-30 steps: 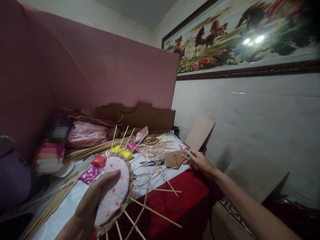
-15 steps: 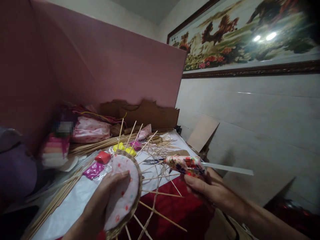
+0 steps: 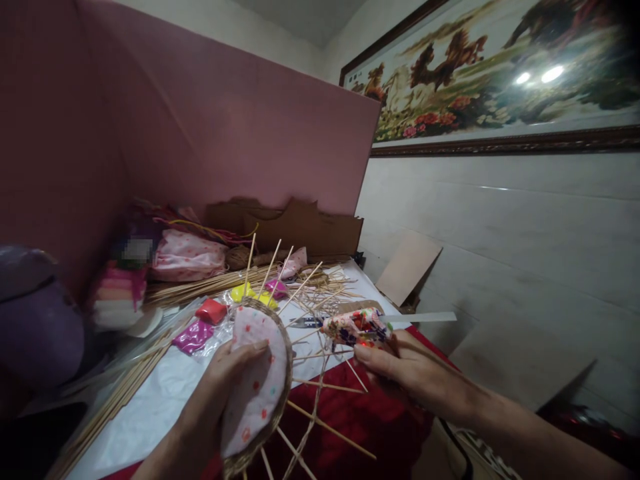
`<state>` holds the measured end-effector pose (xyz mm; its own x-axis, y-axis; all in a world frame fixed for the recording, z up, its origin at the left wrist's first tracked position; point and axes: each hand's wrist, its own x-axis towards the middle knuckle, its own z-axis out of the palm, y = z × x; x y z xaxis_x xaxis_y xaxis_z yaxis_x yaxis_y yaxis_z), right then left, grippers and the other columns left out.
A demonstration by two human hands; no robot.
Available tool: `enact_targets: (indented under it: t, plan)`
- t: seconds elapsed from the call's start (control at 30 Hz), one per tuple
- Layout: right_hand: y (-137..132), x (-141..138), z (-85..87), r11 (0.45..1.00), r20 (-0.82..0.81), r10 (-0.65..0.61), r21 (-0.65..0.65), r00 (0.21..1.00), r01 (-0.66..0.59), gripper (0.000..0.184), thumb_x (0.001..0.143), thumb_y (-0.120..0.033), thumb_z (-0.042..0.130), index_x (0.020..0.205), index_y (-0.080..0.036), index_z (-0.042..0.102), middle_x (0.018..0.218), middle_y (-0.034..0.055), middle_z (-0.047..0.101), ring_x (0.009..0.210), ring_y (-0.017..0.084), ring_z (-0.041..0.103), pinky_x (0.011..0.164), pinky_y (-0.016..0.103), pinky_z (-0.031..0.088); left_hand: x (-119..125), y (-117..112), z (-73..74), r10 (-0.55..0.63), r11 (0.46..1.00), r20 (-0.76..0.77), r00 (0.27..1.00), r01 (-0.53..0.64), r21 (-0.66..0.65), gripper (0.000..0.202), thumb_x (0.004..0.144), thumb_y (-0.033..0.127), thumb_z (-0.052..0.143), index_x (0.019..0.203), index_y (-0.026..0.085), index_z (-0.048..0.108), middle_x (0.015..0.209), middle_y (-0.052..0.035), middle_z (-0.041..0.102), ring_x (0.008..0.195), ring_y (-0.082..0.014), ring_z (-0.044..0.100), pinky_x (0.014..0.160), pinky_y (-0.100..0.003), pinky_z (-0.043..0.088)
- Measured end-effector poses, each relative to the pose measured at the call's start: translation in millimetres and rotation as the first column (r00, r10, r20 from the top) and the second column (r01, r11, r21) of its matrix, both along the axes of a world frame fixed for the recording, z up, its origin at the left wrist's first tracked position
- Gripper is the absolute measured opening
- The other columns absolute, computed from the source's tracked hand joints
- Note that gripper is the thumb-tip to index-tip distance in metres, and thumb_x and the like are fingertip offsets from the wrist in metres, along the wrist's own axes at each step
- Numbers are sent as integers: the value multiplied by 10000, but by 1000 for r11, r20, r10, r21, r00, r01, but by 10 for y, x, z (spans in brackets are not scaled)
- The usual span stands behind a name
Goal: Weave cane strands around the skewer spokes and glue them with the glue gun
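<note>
A round fabric-covered disc (image 3: 253,393), pale pink with red spots, is gripped in my left hand (image 3: 220,390), the thumb lying on its face. Twine edges the disc, and thin wooden sticks (image 3: 333,430) fan out from its rim. A braided twine strand (image 3: 311,423) crosses several of the sticks. My right hand (image 3: 395,367) is wrapped round a glue gun (image 3: 357,328) with a flowered covering and a small red light. From its back end sticks a translucent glue stick (image 3: 425,317). The gun's nozzle points left, near the sticks at the disc's right side; whether it touches one I cannot tell.
Yellow, red and magenta packets (image 3: 194,337) lie on the white table cover (image 3: 145,407). Bundles of sticks (image 3: 123,397) run along the left, with spotted cloth (image 3: 187,255) and cardboard (image 3: 285,227) behind. Scissors (image 3: 305,323) lie beyond the disc. Red cloth (image 3: 350,413) hangs at the front.
My right hand has brought the glue gun left, closer to the disc. The disc in my left hand appears slightly further right as the whole view shifts a little.
</note>
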<state>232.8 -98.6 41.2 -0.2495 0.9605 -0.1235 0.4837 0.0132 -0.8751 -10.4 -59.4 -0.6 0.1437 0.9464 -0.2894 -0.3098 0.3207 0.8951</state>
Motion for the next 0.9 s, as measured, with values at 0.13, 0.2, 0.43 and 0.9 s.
enact_targets:
  t: [0.13, 0.2, 0.43, 0.9]
  plan:
    - [-10, -22, 28, 1000, -2, 6, -26, 1000, -6, 442, 854, -516, 430, 558, -189, 410, 490, -54, 374, 419, 66, 311, 387, 210, 238, -8, 16, -22, -27, 1000, 13, 1000, 27, -4, 229, 617, 312, 692, 737, 136, 609, 518, -30, 615, 437, -165, 586, 406, -240, 439]
    - [-22, -44, 56, 1000, -8, 3, -22, 1000, -4, 445, 852, -518, 432, 558, -184, 411, 498, -57, 364, 427, 64, 301, 393, 207, 234, -7, 9, -22, -31, 1000, 35, 999, 31, -3, 228, 624, 318, 685, 739, 134, 613, 527, -35, 625, 435, -158, 585, 399, -231, 427]
    - [-44, -59, 103, 1000, 18, -7, -15, 1000, 7, 443, 845, -534, 430, 584, -177, 414, 537, -53, 361, 471, 69, 303, 431, 207, 240, 4, -5, -22, -20, 1000, 59, 998, 20, -5, 198, 639, 301, 678, 732, 142, 606, 534, -31, 637, 439, -163, 596, 400, -231, 413]
    - [-51, -75, 115, 998, 64, 27, 54, 998, -31, 402, 875, -489, 403, 611, -191, 349, 591, -45, 337, 528, 82, 297, 485, 221, 272, -8, -30, 8, -36, 999, 44, 998, 36, -2, 221, 663, 305, 657, 788, 130, 608, 588, -66, 668, 462, -170, 602, 429, -248, 451]
